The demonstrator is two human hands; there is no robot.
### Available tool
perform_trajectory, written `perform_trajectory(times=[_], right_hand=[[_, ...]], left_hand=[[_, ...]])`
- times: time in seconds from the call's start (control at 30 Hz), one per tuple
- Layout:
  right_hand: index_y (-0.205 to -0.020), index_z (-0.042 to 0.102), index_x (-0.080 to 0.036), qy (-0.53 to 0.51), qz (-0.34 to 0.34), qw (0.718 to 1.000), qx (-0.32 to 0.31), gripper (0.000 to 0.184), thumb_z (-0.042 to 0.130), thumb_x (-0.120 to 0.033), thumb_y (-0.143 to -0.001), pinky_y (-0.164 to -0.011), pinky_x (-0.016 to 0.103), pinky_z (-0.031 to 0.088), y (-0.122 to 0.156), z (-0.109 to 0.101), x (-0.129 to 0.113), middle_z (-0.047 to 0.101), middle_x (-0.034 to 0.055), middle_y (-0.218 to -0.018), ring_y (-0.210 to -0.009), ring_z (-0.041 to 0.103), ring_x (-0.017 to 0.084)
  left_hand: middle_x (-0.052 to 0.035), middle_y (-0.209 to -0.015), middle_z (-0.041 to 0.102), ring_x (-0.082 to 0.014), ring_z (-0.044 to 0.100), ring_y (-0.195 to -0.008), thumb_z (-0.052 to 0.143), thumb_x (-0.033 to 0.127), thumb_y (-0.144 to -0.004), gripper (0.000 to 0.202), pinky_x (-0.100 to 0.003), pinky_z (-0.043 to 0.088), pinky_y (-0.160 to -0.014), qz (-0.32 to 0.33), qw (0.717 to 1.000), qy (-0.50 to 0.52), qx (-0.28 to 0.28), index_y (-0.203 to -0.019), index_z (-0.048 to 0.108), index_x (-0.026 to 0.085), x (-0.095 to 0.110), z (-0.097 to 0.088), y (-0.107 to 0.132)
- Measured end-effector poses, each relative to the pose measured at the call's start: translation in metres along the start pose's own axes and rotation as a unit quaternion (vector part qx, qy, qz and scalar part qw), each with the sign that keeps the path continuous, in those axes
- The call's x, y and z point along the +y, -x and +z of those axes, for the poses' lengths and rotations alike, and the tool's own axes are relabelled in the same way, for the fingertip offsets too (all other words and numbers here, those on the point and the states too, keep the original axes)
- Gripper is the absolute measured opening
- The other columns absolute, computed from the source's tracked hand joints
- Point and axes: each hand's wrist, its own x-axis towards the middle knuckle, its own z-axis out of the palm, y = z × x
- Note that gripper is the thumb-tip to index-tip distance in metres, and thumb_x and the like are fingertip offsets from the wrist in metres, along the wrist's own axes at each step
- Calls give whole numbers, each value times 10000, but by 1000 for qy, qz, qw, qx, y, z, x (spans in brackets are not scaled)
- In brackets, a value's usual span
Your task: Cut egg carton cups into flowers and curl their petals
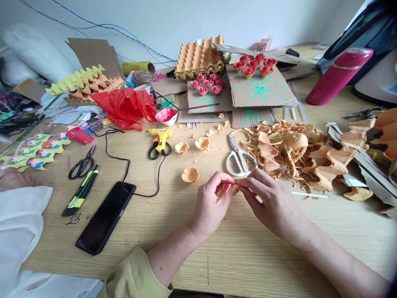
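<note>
My left hand [208,209] pinches a small orange egg-carton cup [228,188], mostly hidden behind the fingers. The fingertips of my right hand [274,203] are closed on the right side of the same cup. Just beyond my hands lie white-handled scissors [237,160], blades slightly apart. To the left, a petal-shaped carton cup [190,175] sits alone, with a stacked cup [181,147] and another petal cup [202,143] farther back.
Carton scraps [279,149] are heaped on the right. A yellow glue gun [160,138] trails a black cord. Left are a phone [105,217], a utility knife [81,190] and black scissors [82,165]. Red carton flowers [249,71] stand on cardboard. Another person's white sleeve [27,231] is at the left.
</note>
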Motion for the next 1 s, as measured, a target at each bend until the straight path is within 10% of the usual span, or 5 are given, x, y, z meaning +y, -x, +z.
perform_trajectory(times=[1.0], right_hand=[[-992, 671, -184, 12, -25, 1000, 13, 189, 486, -144, -999, -679, 282, 474, 2, 2, 4, 635, 91, -933, -795, 638, 180]], left_hand=[[-22, -821, 711, -113, 673, -740, 645, 153, -889, 31, -199, 534, -681, -12, 999, 44, 16, -872, 622, 164, 1, -1, -2]])
